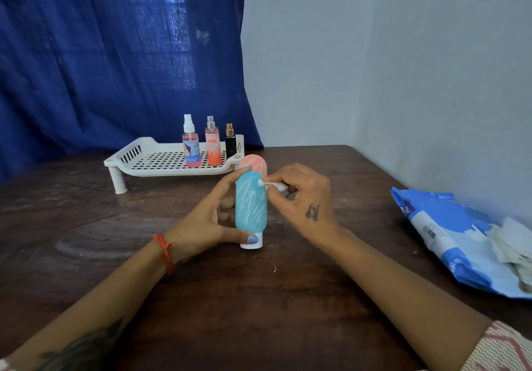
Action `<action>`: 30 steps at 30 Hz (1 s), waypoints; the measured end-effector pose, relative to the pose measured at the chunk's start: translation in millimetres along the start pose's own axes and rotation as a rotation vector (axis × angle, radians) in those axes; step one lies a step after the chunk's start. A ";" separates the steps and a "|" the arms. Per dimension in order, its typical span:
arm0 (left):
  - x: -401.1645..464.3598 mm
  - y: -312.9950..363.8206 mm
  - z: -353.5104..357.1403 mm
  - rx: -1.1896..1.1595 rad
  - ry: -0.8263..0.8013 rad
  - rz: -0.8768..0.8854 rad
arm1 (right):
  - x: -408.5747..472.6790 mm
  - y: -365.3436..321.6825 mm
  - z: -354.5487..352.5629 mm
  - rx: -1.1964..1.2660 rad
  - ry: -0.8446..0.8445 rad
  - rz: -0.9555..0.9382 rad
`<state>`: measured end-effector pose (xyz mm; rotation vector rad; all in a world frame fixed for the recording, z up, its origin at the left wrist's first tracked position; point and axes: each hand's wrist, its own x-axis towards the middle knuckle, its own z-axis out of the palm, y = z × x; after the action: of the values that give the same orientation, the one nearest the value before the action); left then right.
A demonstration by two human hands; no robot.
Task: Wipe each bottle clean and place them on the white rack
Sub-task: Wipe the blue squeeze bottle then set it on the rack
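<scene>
3 bottles sitting on white rack (161,166) at 11 o'clock | left hand (207,221) gripping teal bottle (250,206) | right hand (305,195) fingers pinching wipe (273,185), wiping | pink bottle (253,163) waiting

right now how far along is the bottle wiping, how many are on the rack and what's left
Done: three spray bottles stand upright on the white rack.
In hand: the left hand holds the blue bottle cap-down on the table while the right hand pinches a white wipe against its streaked upper side.
Left: finishing and racking it, then the pink bottle behind it.
</scene>
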<state>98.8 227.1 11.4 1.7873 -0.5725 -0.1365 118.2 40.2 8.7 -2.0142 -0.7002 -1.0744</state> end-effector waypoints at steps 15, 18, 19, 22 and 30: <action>-0.8 2.7 0.9 -0.002 0.001 0.012 | 0.7 -1.0 -0.1 0.017 0.020 0.007; -1.4 3.7 1.7 0.010 0.004 0.018 | 1.1 -2.0 3.0 -0.009 0.036 0.007; -1.5 3.9 1.7 0.010 0.006 0.016 | 1.1 -3.1 3.5 -0.011 0.028 -0.014; -2.0 4.2 1.8 0.009 0.008 0.016 | 1.1 -5.7 2.9 -0.001 -0.002 -0.080; -1.0 3.5 1.8 0.017 0.002 0.013 | 1.7 -3.7 2.6 -0.063 0.041 -0.051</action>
<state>96.2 225.4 13.9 1.7993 -0.5852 -0.1212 117.5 44.6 10.5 -2.0314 -0.7074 -1.1773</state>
